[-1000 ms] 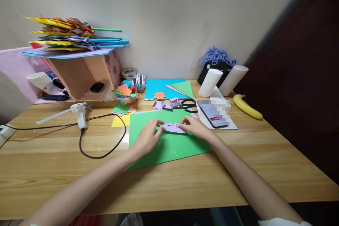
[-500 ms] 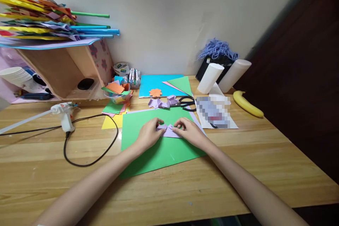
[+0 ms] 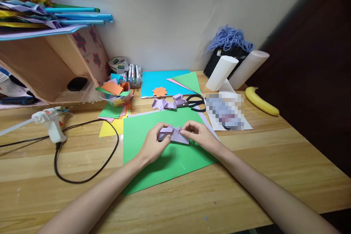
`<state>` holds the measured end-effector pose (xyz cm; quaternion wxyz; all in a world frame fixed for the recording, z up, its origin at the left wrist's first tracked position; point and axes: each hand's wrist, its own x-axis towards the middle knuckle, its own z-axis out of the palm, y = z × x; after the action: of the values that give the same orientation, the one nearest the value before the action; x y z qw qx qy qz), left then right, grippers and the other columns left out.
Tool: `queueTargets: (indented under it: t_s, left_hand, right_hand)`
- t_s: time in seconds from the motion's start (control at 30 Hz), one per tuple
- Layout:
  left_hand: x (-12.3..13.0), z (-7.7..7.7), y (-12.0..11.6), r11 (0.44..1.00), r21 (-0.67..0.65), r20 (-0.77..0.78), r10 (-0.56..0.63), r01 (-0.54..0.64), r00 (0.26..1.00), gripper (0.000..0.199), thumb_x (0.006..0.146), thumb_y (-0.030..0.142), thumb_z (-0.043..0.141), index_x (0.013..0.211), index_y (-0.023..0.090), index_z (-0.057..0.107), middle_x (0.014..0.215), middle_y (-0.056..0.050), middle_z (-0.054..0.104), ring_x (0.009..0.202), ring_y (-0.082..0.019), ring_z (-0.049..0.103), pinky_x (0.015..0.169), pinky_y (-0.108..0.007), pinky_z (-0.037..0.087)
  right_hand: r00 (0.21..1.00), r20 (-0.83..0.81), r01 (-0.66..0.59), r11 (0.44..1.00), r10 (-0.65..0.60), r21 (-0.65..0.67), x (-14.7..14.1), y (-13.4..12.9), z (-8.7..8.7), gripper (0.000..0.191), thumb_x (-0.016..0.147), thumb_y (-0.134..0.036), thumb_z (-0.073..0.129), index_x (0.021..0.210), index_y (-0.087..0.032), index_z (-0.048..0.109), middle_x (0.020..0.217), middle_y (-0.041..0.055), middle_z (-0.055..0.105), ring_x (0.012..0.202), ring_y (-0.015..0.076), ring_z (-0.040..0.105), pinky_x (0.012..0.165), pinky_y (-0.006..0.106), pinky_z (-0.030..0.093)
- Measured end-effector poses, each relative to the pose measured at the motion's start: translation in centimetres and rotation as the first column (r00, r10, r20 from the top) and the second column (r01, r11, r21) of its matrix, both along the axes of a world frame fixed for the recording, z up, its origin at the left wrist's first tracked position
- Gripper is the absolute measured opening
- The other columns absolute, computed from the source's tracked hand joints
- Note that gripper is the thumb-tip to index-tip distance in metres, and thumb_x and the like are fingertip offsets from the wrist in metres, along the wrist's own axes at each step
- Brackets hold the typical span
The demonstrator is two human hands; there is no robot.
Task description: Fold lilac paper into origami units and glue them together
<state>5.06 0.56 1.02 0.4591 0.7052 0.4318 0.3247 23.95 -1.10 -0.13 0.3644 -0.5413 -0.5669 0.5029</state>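
A folded piece of purple paper (image 3: 179, 138) is held between my two hands, raised a little above a green sheet (image 3: 161, 170). My left hand (image 3: 155, 142) pinches its left end between thumb and fingers. At the right, my right hand (image 3: 197, 134) grips the upper edge with thumb and fingertips. Small folded points stand up along the middle of the paper's top edge. Just behind the green sheet lie purple paper flower pieces (image 3: 164, 104) and black-handled scissors (image 3: 196, 102). An orange paper flower (image 3: 159, 91) rests farther back on a blue sheet (image 3: 153, 79).
At the left lies a white glue gun (image 3: 52, 126) with a looped black cable (image 3: 79, 182). A tub of paper scraps (image 3: 115, 97) and markers (image 3: 133, 75) stand behind it. To the right are white paper rolls (image 3: 222, 73), a printed sheet (image 3: 242, 123) and a banana (image 3: 261, 101).
My hands have lifted and tilted the folded purple paper, so more of its face shows. Both hands keep hold of it. The camera view has shifted slightly closer.
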Motion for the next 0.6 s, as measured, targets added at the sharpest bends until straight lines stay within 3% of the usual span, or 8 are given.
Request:
queueTargets:
  t_s: [0.27,0.43,0.6]
  left_hand:
    - [0.6,-0.3,0.2,0.958,-0.272,0.085,0.117,-0.09,0.99,0.033,0.063,0.044,0.069,0.072,0.012,0.069,0.071,-0.005,0.067,0.063,-0.015,0.056,0.054,-0.021,0.039]
    - [0.1,0.3,0.8,0.956,-0.292,0.061,0.055,-0.034,0.997,0.033,0.063,0.044,0.068,0.07,0.011,0.069,0.066,-0.004,0.065,0.062,-0.014,0.053,0.054,-0.021,0.037]
    - [-0.2,0.6,1.1,0.936,-0.345,0.061,-0.047,0.065,0.997,0.03,0.061,0.042,0.07,0.067,0.012,0.066,0.061,-0.001,0.06,0.056,-0.01,0.048,0.051,-0.02,0.032]
  right_hand:
    - [0.988,-0.14,-0.073,0.996,0.064,-0.06,-0.5,-0.7,0.7,0.028,0.068,-0.039,0.068,0.073,-0.016,0.054,0.067,-0.0017,0.052,0.062,0.0094,0.047,0.055,0.022,0.035]
    - [0.975,-0.207,-0.099,0.989,0.076,-0.105,0.0,-0.5,0.9,0.027,0.075,-0.042,0.061,0.071,-0.015,0.057,0.06,-0.0034,0.05,0.055,0.0078,0.043,0.054,0.022,0.033]
    - [0.947,-0.302,-0.174,0.965,0.11,-0.194,0.2,-0.4,0.6,0.024,0.071,-0.038,0.066,0.076,-0.014,0.061,0.064,-0.0023,0.055,0.059,0.0079,0.048,0.058,0.022,0.037]
